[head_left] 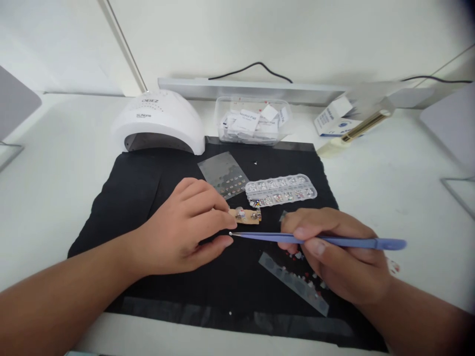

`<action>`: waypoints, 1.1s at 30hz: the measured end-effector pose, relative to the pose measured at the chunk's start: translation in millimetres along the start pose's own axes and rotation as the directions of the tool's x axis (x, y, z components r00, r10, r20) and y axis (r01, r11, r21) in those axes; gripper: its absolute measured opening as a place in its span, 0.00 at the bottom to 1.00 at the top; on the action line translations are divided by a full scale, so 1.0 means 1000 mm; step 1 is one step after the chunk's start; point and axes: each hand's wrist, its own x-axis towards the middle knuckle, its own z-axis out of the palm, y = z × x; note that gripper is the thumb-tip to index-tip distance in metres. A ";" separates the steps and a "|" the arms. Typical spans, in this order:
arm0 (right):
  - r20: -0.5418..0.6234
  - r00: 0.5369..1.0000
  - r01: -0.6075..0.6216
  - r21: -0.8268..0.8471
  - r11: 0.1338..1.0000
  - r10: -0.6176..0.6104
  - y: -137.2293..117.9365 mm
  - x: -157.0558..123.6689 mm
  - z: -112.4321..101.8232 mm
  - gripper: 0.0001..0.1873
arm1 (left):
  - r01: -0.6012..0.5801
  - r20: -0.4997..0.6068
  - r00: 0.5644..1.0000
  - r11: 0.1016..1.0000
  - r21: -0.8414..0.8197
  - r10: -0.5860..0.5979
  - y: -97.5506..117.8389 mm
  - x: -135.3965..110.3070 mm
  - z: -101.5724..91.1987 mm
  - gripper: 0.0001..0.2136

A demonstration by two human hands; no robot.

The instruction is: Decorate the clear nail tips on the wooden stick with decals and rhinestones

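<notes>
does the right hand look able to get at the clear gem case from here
Likely yes: the clear gem case lies just beyond the right hand, which holds blue tweezers, and nothing stands between; whether a lid covers it is unclear.

I'm at a white table (393, 183), up against a white wall (241, 37). Dark slanting seam (120, 42) in wall, upper left. Low pale grey ledge (185, 86) along wall foot at table's back; thin black cable (260, 63) loops just above it, second cable (438, 78) far right. Greyish panels at both my sides, left panel (15, 104) and right panel (452, 128), rounded corners, bent metal feet. Light soft, fairly even.
</notes>
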 end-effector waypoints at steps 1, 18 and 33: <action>-0.002 1.000 0.002 0.007 1.000 -0.002 0.000 0.000 0.000 0.08 | -0.001 -0.004 1.000 1.000 0.002 0.001 0.000 0.000 0.000 0.06; -0.029 1.000 0.012 -0.058 0.998 -0.014 0.003 0.000 -0.003 0.07 | -0.002 -0.043 0.999 1.000 0.000 0.002 -0.003 -0.003 -0.003 0.06; 0.361 0.927 0.291 -0.512 0.808 -0.105 -0.009 0.010 -0.002 0.08 | 0.182 0.309 0.920 0.960 0.211 -0.242 -0.024 -0.003 -0.005 0.13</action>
